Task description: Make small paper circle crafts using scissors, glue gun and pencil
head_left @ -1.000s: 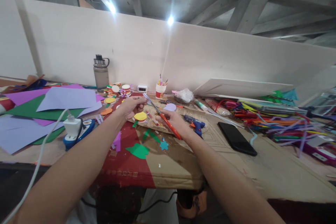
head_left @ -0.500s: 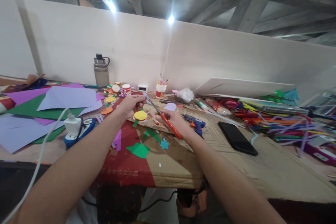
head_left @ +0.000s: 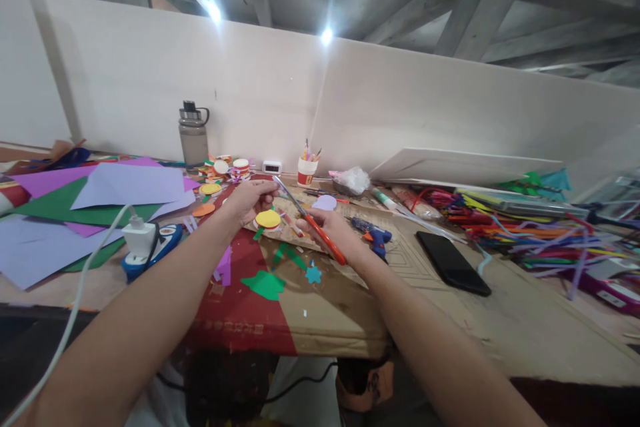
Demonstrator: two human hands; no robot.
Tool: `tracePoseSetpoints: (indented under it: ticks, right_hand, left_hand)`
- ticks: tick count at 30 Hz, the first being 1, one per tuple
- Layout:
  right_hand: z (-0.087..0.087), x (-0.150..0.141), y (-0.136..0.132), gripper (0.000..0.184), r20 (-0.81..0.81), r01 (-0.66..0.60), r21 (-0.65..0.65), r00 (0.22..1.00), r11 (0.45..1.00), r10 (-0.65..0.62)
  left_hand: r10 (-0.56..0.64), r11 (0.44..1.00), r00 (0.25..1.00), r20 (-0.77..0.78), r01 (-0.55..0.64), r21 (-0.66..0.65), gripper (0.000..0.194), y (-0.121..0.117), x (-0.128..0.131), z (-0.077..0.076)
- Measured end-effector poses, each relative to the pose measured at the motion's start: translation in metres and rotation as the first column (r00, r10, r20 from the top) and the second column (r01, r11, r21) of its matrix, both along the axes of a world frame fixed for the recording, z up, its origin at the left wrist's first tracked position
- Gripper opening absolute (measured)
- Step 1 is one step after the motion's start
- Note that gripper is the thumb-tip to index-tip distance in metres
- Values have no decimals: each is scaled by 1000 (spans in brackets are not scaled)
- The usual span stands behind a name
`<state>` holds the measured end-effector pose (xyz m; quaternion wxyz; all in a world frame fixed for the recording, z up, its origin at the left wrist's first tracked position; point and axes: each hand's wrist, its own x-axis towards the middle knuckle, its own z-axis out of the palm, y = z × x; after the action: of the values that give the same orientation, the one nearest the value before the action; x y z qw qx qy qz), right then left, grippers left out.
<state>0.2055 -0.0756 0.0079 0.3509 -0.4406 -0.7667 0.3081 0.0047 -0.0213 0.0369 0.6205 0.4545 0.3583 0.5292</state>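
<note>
1. Biggest first: the worktop (head_left: 103, 285) spreads all around our landmark, the yellow disc (head_left: 267, 219), which sits near its middle.
2. Next, the cardboard (head_left: 340, 320), part red and part brown, lies under the disc and runs out to its right.
3. Paper sheets (head_left: 127, 185) in lilac, purple and green overlap well off to the disc's left.
4. Far to the disc's right, a heap of coloured strips (head_left: 530, 233) tangles together.
5. Here's the bottle (head_left: 193, 141), upright, beyond the disc and to its left.
6. Now the hands! The left hand (head_left: 254, 200) is just beyond the disc and slightly left, fingers narrow, tips pinched together; whether anything is between them is too small to tell.
7. The right hand (head_left: 327, 230) is right of the disc, fingers wrapped around a red handle.
8. The phone (head_left: 453, 263) lies dark-faced, well right of the disc.
9. And the red-handled scissors (head_left: 324, 236): right of the disc, slanting, with the tip beyond it, close by the left fingertips.
10. A blue glue gun (head_left: 379, 242) rests further right of the disc.
11. Nearer the wearer than the disc, a green scrap (head_left: 264, 285).
12. Smallest, a blue star-shaped cutout (head_left: 313, 273), nearer and right of the disc.
</note>
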Motion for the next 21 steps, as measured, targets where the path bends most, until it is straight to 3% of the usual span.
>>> tracePoseSetpoints:
  ticks: [13,21]
  right_hand:
    - [7,-3,-11,35,64,27,-15,998,1000,-26]
    - [-1,-2,-5,33,-25,16,-41,1000,999,-17]
  left_hand:
    - [-44,999,999,-12,44,11,9,3,0,-4]
    - [-63,998,998,-24,63,23,13,3,2,-7]
